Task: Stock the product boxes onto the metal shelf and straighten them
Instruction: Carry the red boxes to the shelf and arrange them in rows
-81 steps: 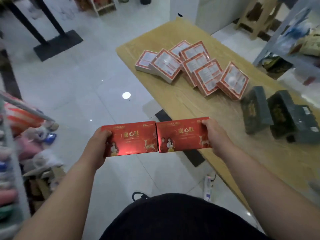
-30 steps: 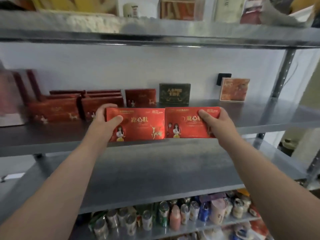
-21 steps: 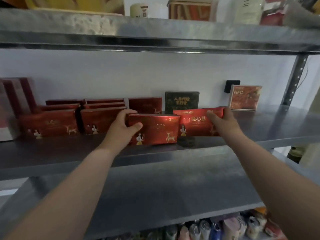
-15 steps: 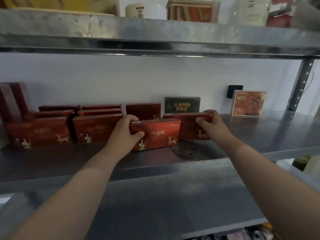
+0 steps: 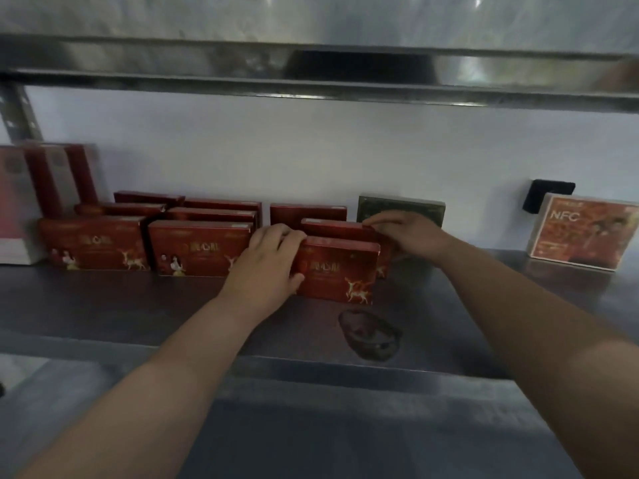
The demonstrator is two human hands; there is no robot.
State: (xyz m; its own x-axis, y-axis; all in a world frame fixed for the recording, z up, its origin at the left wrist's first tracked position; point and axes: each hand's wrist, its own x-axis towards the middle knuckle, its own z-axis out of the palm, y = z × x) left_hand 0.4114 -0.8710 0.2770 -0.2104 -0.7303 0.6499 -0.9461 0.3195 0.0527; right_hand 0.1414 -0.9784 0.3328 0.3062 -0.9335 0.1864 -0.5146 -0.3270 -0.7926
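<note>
While upright on metal shelf (image 5: 138, 305), red boxes (image 5: 337, 271).

bare shelf (image 5: 138, 305) front, red boxes (image 5: 198, 248) behind

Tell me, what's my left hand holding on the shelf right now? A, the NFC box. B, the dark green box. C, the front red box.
C: the left hand grips the left end of the front red box, fingers over its top and thumb on its face, while the right hand holds the rear red box.
</note>
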